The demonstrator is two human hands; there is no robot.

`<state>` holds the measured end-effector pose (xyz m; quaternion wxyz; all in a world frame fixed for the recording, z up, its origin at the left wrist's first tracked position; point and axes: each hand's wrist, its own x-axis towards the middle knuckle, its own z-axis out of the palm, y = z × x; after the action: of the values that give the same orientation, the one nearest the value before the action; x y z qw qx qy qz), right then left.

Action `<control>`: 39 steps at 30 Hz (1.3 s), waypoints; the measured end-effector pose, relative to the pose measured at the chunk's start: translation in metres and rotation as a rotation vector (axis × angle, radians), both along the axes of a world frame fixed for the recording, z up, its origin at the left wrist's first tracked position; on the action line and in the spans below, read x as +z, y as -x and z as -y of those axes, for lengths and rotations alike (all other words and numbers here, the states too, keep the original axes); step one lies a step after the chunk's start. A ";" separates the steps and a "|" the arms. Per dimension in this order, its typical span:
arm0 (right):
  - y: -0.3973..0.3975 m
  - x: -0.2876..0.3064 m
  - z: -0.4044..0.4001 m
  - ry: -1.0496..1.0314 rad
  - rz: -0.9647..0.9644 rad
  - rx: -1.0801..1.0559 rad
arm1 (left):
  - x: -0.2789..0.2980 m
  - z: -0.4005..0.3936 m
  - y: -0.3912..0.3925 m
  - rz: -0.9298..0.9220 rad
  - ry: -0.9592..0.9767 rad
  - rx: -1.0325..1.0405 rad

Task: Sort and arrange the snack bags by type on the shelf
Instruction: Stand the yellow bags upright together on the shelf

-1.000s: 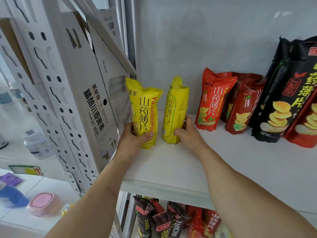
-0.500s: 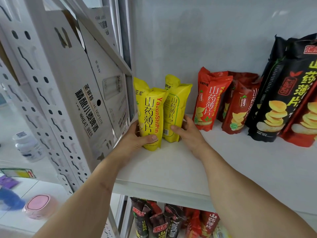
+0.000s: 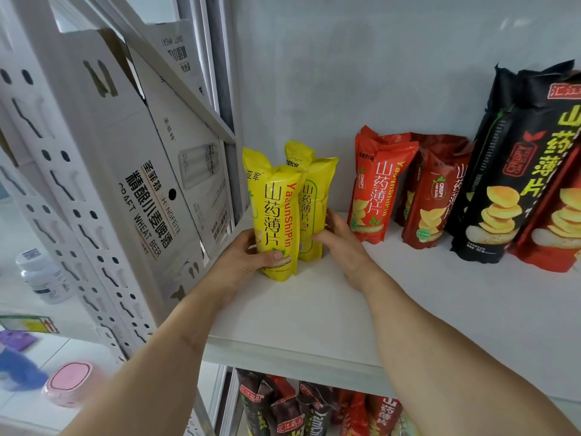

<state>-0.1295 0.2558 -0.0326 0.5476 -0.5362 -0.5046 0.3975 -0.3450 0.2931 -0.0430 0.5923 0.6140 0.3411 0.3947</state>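
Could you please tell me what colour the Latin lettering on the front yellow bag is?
Red, on the front yellow snack bag, seen in the head view.

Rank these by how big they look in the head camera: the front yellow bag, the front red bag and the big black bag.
1. Black bag, clearly largest.
2. Front yellow bag and front red bag look about equal; the yellow one stands nearer the camera, so I won't rank them.
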 end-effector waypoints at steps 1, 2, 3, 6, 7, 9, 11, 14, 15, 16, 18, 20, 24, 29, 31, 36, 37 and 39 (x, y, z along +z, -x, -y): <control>0.000 0.001 -0.001 -0.002 0.003 0.012 | -0.001 0.000 0.001 0.004 0.000 0.007; 0.001 0.004 -0.002 0.000 0.017 0.017 | -0.001 0.001 0.003 0.008 0.003 0.013; 0.001 0.006 -0.003 0.000 0.029 0.018 | -0.001 0.002 0.005 0.011 0.007 0.018; 0.003 0.010 -0.004 0.002 0.130 0.015 | -0.001 0.004 0.011 0.023 0.018 0.033; 0.004 0.009 -0.004 0.002 0.144 0.012 | -0.002 0.004 0.012 0.023 0.016 0.033; 0.006 0.009 -0.004 -0.005 0.148 -0.007 | -0.003 0.003 0.015 0.022 0.014 0.034; 0.011 0.008 -0.004 -0.003 0.159 -0.042 | -0.003 0.004 0.018 0.033 0.023 0.037; 0.019 0.005 -0.004 0.003 0.267 -0.096 | -0.003 0.005 0.023 0.051 0.018 0.052; 0.020 0.003 -0.005 0.018 0.299 -0.101 | -0.003 0.007 0.025 0.055 0.020 0.063; 0.021 0.001 -0.004 0.035 0.323 -0.094 | -0.003 0.009 0.027 0.059 0.020 0.077; 0.021 -0.002 -0.001 0.051 0.317 -0.048 | -0.002 0.013 0.032 0.063 0.019 0.109; 0.022 -0.003 0.003 0.084 0.260 0.021 | -0.002 0.015 0.040 0.060 0.011 0.124; 0.025 -0.003 0.007 0.143 0.208 0.115 | -0.003 0.017 0.051 0.074 0.008 0.113; 0.030 -0.001 0.012 0.107 0.241 0.059 | -0.003 0.020 0.052 0.079 -0.006 0.086; 0.032 -0.003 0.011 0.053 0.305 -0.041 | -0.002 0.021 0.050 0.059 -0.014 0.075; 0.031 -0.007 0.018 0.051 0.542 -0.191 | -0.001 0.018 0.048 0.040 -0.024 0.054; 0.031 -0.009 0.020 0.054 0.561 -0.192 | -0.001 0.017 0.049 0.040 -0.024 0.052; 0.032 -0.011 0.022 0.064 0.525 -0.150 | -0.001 0.017 0.049 0.038 -0.025 0.054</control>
<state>-0.1611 0.2336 -0.0439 0.4087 -0.6738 -0.5752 0.2192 -0.3940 0.2764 -0.0444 0.5801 0.6042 0.3413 0.4265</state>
